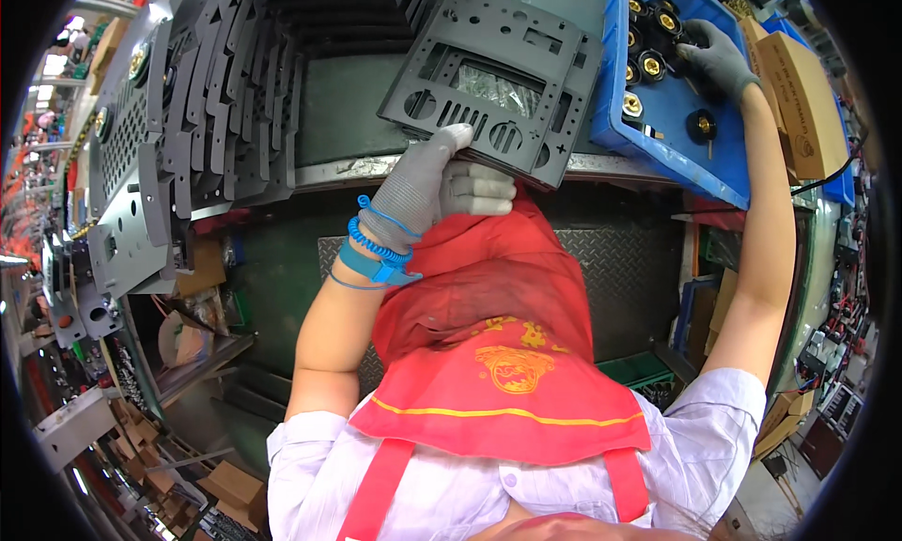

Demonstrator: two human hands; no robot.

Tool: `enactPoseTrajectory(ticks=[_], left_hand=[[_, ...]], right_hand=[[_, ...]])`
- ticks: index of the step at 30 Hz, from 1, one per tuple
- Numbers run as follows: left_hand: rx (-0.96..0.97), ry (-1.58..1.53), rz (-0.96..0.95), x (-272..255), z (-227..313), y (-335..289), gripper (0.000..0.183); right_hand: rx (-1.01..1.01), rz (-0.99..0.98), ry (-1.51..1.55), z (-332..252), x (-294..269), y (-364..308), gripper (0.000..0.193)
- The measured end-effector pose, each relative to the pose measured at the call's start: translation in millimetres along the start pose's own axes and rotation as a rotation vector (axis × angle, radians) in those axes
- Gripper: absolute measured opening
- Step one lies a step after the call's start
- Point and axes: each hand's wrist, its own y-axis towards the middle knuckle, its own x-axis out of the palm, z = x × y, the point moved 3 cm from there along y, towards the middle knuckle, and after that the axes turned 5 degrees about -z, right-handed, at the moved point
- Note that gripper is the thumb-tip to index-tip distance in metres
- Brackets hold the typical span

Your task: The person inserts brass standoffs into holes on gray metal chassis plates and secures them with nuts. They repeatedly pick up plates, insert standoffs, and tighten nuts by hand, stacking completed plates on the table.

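My left hand, in a grey glove, is at the near edge of a dark grey sheet-metal panel. Its thumb lies over the panel's edge, with the fingers bent below and in front of it. The panel has slots, round holes and a rectangular cutout, and rests tilted at the bench front. My right hand, also gloved, reaches into a blue plastic bin. Its fingers are curled among black round parts with brass-coloured centres; whatever is between the fingertips is hidden. Another black round part lies nearer in the bin.
Stacked dark perforated metal panels stand at the left of the bench. More dark metal parts lie at the back. A cardboard box is right of the bin. The bench has a worn metal front edge.
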Motion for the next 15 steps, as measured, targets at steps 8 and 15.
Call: enactPoseTrajectory(ticks=[8, 15], left_hand=[[0.257, 0.956, 0.195, -5, 21, -44, 0.039], [1.057, 1.755, 0.256, 7, 18, -24, 0.017]], right_hand=[[-0.044, 0.273, -0.087, -47, -21, -44, 0.055], [-0.311, -0.224, 1.148, -207, 57, -167, 0.062]])
